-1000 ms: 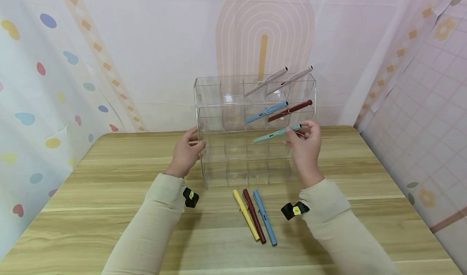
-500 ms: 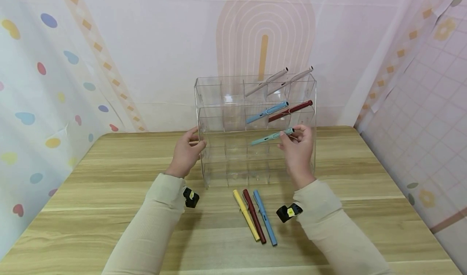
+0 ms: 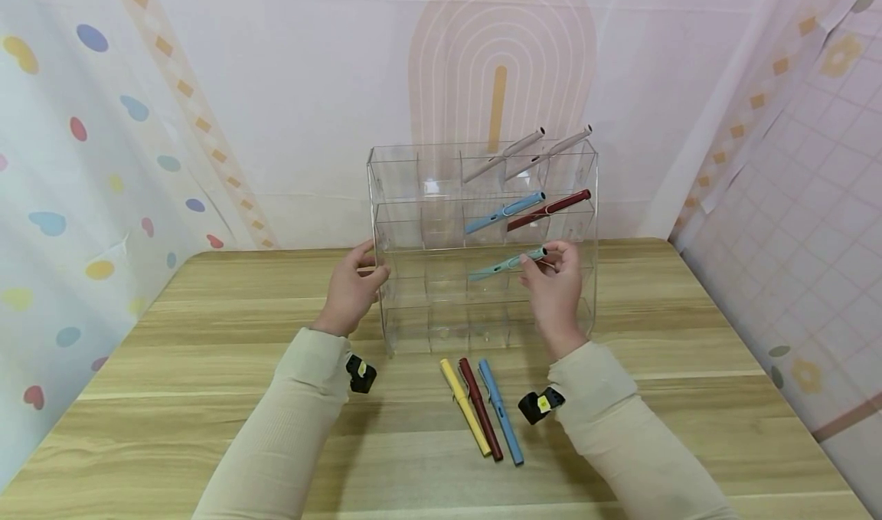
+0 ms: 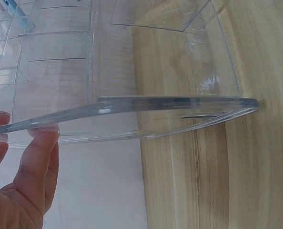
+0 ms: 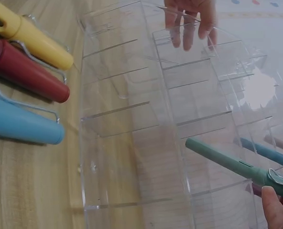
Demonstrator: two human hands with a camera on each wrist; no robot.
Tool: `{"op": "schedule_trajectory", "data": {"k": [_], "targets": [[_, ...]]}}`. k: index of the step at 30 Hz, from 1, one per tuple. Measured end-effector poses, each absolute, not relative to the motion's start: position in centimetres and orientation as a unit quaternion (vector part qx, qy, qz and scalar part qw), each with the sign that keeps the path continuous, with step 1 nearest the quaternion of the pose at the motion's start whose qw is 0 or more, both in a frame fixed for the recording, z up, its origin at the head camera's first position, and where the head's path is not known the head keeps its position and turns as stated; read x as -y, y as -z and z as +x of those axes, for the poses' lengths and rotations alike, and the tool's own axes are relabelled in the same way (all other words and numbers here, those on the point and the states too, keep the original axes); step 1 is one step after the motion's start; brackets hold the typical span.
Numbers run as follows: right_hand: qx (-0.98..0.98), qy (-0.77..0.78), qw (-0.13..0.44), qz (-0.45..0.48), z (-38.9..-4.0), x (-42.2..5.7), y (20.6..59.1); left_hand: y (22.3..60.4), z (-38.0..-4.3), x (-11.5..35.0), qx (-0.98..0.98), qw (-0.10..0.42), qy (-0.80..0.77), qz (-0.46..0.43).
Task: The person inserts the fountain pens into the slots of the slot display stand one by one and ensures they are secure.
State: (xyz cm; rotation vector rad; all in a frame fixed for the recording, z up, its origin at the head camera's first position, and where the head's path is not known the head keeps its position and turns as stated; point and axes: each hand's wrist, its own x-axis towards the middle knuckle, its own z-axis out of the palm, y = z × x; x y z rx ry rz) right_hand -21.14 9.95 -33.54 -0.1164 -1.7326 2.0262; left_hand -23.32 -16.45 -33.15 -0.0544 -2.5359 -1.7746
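A clear acrylic pen rack (image 3: 441,199) with tiers of compartments stands on the table. My left hand (image 3: 347,286) grips its left side panel (image 4: 170,103), thumb and fingers on either side of the edge. With my right hand (image 3: 556,298) I pinch a mint-green fountain pen (image 3: 506,265) near its clipped cap end. The pen slants, its lower end to the left, overlapping the third tier down. In the right wrist view the green pen (image 5: 222,157) is beside a compartment divider, with thumb and fingertips at the cap. My right palm is out of that view.
Two pale pens (image 3: 510,152) lean in the top tier. A blue pen (image 3: 503,214) and a dark red pen (image 3: 549,209) lean in the tier below. In front of the rack lie yellow (image 3: 465,407), dark red (image 3: 480,409) and blue (image 3: 501,413) pens. A patterned curtain (image 3: 289,83) hangs behind.
My right hand has moved left and slightly down with the green pen, bringing its lower end over the third tier's compartments. The left hand stays on the rack's side.
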Motion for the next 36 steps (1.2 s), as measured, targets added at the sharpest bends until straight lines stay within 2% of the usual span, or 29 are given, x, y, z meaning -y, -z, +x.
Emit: {"op": "schedule_trajectory", "data": {"k": [22, 31, 36], "targets": [[0.652, -0.723, 0.227, -0.022, -20.7, -10.1, 34.2, 33.3, -23.1, 16.6, 0.823, 0.022, 0.567, -0.010], [0.674, -0.701, 0.232, -0.014, -19.3, -11.2, 34.2, 33.2, -23.3, 16.5, 0.824, 0.019, 0.566, -0.012], [0.679, -0.704, 0.205, -0.026, -18.0, -12.0, 34.3, 33.1, -23.3, 16.5, 0.823, 0.020, 0.568, -0.012]]}}
